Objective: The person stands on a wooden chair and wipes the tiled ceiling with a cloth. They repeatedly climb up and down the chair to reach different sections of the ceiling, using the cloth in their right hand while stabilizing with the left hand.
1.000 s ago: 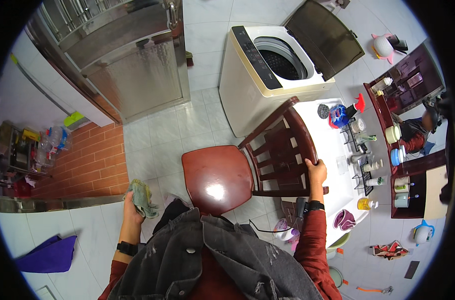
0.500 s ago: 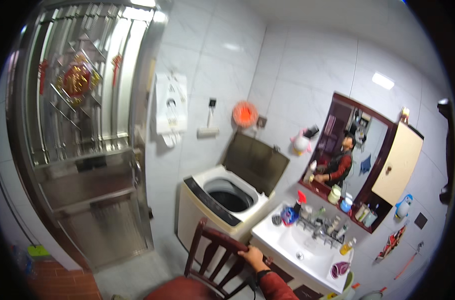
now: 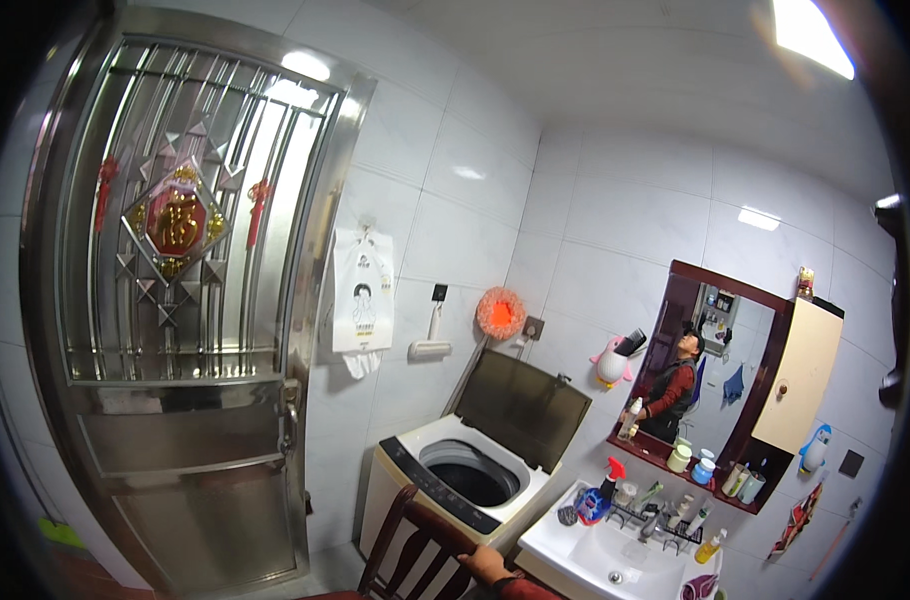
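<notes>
My right hand [image 3: 486,566] comes in from the lower edge in a dark red sleeve. Its fingers are closed round the top corner of a dark wooden chair's slatted back [image 3: 415,540]. The chair's seat is mostly cut off by the bottom of the picture. Just behind the chair stands a top-loading washing machine [image 3: 407,492], its dark lid [image 3: 520,408] raised against the wall. To the right of my hand is a white washbasin [image 3: 560,545] with a faucet. My left hand is out of the picture.
A metal door [image 3: 210,510] with a red and gold ornament stands at left. A tissue pack [image 3: 363,285], a squeegee [image 3: 433,340] and an orange fluffy ring [image 3: 500,314] hang on the wall. A spray bottle [image 3: 608,482] stands on the basin, below a mirror cabinet [image 3: 797,370].
The view has tilted upward, so the chair, my right hand and the basin sit lower in the picture. More ceiling and a bright lamp show. My right hand still grips the chair.
</notes>
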Available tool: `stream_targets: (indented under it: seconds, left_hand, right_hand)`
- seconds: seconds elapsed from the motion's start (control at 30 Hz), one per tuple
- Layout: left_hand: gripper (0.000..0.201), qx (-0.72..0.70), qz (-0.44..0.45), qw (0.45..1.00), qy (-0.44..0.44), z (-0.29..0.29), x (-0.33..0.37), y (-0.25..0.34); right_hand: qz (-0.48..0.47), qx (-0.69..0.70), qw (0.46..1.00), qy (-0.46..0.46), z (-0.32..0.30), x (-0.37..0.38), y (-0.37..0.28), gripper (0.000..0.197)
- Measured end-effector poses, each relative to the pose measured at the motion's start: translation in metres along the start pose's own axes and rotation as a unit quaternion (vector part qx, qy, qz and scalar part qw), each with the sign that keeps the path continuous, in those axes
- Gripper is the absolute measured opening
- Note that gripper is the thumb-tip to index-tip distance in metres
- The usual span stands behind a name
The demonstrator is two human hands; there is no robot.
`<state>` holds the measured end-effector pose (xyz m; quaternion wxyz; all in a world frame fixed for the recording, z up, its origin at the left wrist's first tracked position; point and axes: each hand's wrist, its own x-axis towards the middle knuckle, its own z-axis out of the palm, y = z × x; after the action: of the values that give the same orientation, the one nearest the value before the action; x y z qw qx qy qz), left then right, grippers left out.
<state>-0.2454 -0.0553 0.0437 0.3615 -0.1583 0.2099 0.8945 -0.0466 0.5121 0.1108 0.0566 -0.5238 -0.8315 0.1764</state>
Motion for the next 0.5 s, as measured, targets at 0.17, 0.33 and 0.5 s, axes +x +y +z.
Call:
stream_targets:
  seconds: [0.17,0.33,0.5]
  left_hand:
    - [0.048,0.089,0.02,0.994,0.059,0.073,0.022,-0.029]
    - [0.047,0.102,-0.006,0.995,-0.012,0.085,0.05,-0.048]
    - [0.046,0.107,-0.027,0.992,-0.057,0.081,0.069,-0.053]
  right_hand:
    - [0.003,0.003,0.999,0.05,-0.005,0.003,-0.014,0.046]
    - [-0.14,0.085,0.985,0.048,-0.015,0.011,-0.004,0.045]
    - [-0.139,0.093,0.985,0.041,-0.018,0.017,0.002,0.046]
